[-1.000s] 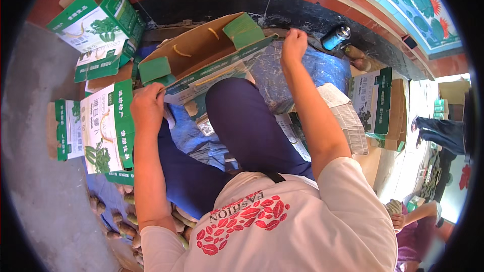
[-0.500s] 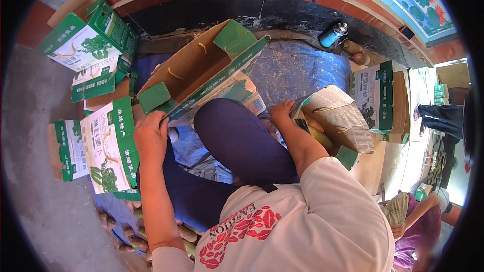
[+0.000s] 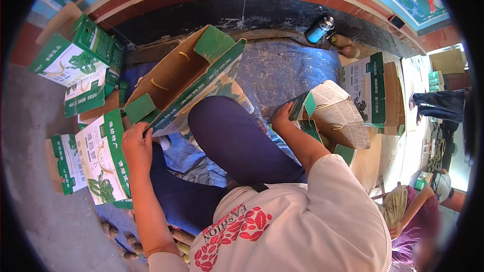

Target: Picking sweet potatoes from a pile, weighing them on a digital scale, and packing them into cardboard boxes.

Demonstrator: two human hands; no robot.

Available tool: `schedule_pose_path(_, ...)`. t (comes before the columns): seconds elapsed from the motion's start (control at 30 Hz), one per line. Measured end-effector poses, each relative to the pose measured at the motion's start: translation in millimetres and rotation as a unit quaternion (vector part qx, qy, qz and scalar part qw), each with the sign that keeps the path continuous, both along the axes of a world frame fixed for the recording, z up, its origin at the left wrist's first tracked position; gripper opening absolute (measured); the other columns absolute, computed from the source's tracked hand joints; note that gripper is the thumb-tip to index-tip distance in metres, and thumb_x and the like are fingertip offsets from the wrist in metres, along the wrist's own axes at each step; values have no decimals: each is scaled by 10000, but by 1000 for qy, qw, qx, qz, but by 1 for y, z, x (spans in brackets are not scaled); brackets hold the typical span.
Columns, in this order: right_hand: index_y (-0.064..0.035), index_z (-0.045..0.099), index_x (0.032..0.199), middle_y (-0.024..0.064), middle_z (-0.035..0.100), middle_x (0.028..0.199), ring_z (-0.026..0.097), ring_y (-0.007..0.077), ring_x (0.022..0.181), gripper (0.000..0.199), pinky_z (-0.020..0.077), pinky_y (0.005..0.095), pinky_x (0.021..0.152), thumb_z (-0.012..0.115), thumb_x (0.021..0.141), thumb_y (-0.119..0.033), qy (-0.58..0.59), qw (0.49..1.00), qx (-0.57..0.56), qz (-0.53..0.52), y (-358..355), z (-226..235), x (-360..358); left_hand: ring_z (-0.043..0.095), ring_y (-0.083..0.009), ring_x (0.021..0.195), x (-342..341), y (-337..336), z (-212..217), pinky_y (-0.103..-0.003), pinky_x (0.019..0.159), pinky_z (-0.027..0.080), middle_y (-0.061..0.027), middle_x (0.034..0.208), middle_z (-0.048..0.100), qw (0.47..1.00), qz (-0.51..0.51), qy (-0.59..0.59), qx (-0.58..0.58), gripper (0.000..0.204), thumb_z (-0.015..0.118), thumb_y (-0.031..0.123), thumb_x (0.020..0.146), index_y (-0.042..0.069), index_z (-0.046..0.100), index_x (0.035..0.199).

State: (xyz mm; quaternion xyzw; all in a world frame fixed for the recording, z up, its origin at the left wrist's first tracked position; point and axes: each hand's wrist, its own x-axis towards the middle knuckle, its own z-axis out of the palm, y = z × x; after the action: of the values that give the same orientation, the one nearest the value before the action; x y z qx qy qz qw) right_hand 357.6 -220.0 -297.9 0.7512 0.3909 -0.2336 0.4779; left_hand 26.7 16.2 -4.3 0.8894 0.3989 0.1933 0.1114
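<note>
Between my left arm and the wall, a large open cardboard box with green and white sides stands tilted, its brown inside bare but for rope handles. My left hand pinches its near lower corner. My right hand has its fingers closed over a green flap of a second open box, right of my bent knee. That box has a newsprint-like inner side and a rope handle; its contents are mostly hidden by the flap and my forearm.
Green and white boxes stand to the left, and another box to the right. A blue flask and a few radishes lie by the wall. Radishes lie behind my left arm. A person sits at lower right.
My right hand has swung the second box's green flap inward over its opening, covering the radishes seen inside before. My left hand keeps its hold. The whole view has shifted slightly.
</note>
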Motion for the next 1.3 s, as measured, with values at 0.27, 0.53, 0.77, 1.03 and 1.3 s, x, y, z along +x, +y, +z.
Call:
schedule_pose_path(0.27,-126,556,1305,178,419,1425,276,488,1340,484,77,777,980,487,897,-377,8,999,14,37,-97,19,8,608,-324,848,-8,4,-4,-395,772,466,-123,882,662,999,14,25,-19,160,693,46,758,45,640,909)
schedule_pose_path(0.53,-216,575,1285,118,338,1490,183,457,1387,422,-6,739,1021,455,922,-396,55,998,-19,-4,-217,32,14,605,-340,841,-6,4,-6,-399,758,466,-145,881,656,999,13,21,-29,151,681,43,771,35,633,913)
schedule_pose_path(0.77,-177,493,1364,109,294,1516,153,434,1405,486,30,750,1014,481,912,-357,55,987,-105,-112,-315,31,21,605,-352,834,-8,6,-8,-403,746,467,-154,883,653,999,11,1,-32,138,665,51,782,34,627,914)
schedule_pose_path(1.03,-151,566,1296,134,475,1395,365,377,1336,484,197,701,1019,584,842,-317,77,972,-130,-180,-289,78,55,610,-343,858,-10,5,-15,-399,768,466,-140,905,661,999,36,1,-38,172,686,54,758,52,638,923)
schedule_pose_path(1.3,-136,660,1082,155,650,1069,617,333,1009,312,502,424,861,632,813,-294,95,886,431,-140,-90,172,87,615,-341,845,-5,4,-15,-411,764,466,-121,898,663,1000,-4,-16,-2,206,698,56,717,62,645,916)
